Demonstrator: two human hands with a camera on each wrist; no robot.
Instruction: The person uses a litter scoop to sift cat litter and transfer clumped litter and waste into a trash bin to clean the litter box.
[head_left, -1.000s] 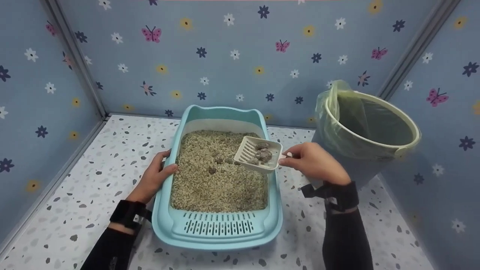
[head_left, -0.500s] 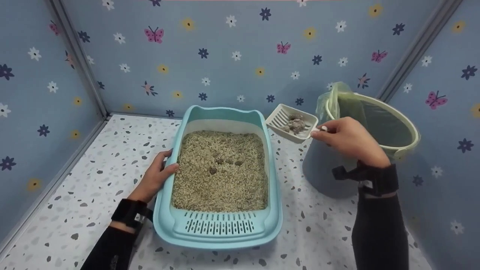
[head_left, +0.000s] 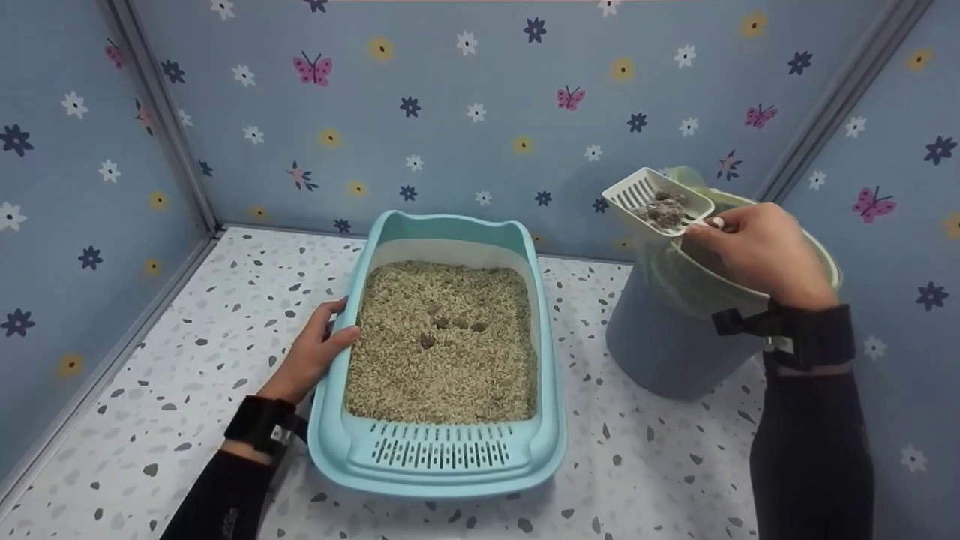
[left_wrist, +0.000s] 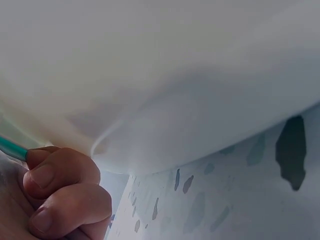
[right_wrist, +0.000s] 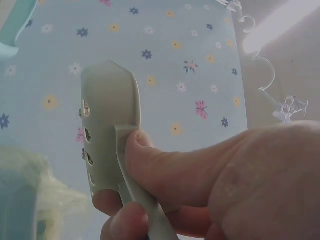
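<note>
In the head view a pale slotted scoop [head_left: 637,191] carries grey-brown clumps [head_left: 666,210] above the left edge of the bin. My right hand [head_left: 772,247] pinches its handle, over the bin's rim. The right wrist view shows thumb and fingers of the right hand [right_wrist: 200,175] round the handle, with the scoop [right_wrist: 107,95] beyond. My left hand [head_left: 311,356] grips the left rim of a blue litter tray [head_left: 435,484]; in the left wrist view the left hand's fingers [left_wrist: 70,190] curl at the rim. Several dark clumps [head_left: 427,341] lie on the tray's litter [head_left: 450,382].
A grey-blue bin [head_left: 664,352] with a cream rim and a yellowish liner [head_left: 667,277] stands right of the tray on the speckled floor [head_left: 217,307]. Flower-patterned panels [head_left: 442,75] stand behind and at both sides.
The right hand and loaded scoop have moved right and away, from over the tray to the bin's left edge. The left hand keeps its place on the tray rim.
</note>
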